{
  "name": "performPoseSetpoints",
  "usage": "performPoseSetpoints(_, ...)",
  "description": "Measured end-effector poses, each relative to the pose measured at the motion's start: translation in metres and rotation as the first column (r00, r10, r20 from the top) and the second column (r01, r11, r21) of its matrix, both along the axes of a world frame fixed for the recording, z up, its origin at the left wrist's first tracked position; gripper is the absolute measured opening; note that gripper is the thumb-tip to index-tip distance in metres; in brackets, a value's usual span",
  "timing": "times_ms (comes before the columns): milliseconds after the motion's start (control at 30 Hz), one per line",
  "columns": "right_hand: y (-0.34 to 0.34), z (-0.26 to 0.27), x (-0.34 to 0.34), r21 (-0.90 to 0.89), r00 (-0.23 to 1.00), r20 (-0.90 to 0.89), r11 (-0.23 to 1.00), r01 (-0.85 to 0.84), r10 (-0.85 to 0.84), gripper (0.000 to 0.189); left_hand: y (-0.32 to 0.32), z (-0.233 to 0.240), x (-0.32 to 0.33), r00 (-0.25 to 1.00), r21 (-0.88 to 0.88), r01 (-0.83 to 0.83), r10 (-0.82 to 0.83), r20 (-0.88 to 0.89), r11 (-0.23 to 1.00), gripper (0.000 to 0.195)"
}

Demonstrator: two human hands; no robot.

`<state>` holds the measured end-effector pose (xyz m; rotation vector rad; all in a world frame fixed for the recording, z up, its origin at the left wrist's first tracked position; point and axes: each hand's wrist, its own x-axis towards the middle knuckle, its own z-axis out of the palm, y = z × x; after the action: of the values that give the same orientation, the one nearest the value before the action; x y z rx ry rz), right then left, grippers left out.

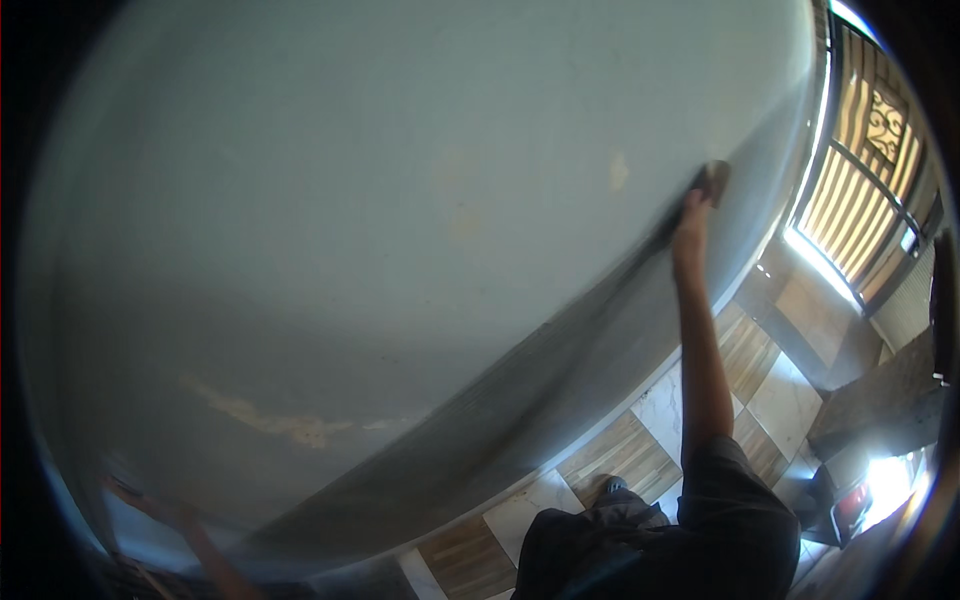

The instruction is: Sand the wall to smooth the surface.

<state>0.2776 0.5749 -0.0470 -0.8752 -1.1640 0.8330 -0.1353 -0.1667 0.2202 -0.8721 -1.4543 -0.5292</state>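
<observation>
My right hand (691,210) reaches up along a pale grey-green painted wall (375,150) and holds a small brown block or folded sheet (719,182), perhaps sandpaper, against its surface. My left hand (139,501) is at the lower left rim, near the wall's far end. It is dim and blurred there, so I cannot tell whether it grips anything. Between the hands, the wall has a long pale patch of bare or filled plaster (300,429) and a smaller pale spot (618,171). A dark grey painted band (525,390) runs along its lower part.
White skirting (555,457) edges a floor of wood-look and white marble-look tiles (622,450). My shoe (616,484) is on these tiles. A barred metal gate (855,202) stands at the right. Lower right, a dark object with a red part (851,502) sits near bright light.
</observation>
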Motion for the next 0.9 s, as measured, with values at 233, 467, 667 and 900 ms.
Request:
performPoseSetpoints(233, -0.113, -0.017, -0.052, 0.222, 0.974, 0.201, 0.974, 0.053, -0.099, 0.071, 0.009, 0.006, 0.011, 0.996, -0.061, -0.078, 0.075, -0.044, 0.995, 0.078)
performPoseSetpoints(467, -0.395, -0.007, -0.144, 0.239, 0.730, 0.612, 0.809, -0.536, 0.303, 0.100, 0.014, 0.002, 0.013, 0.999, -0.028, -0.039, 0.039, -0.028, 0.999, 0.073)
performPoseSetpoints(667, -0.468, -0.011, -0.168, 0.213, 0.535, 0.833, 0.808, -0.549, 0.144, 0.106, -0.009, 0.012, 0.014, 0.984, -0.143, -0.078, 0.053, -0.171, 0.987, 0.071)
performPoseSetpoints(900, -0.509, 0.005, -0.198, 0.350, 0.867, 0.485, 0.883, -0.314, 0.116, 0.082, -0.034, 0.007, 0.031, 0.996, -0.177, -0.040, 0.053, 0.070, 0.983, 0.071)
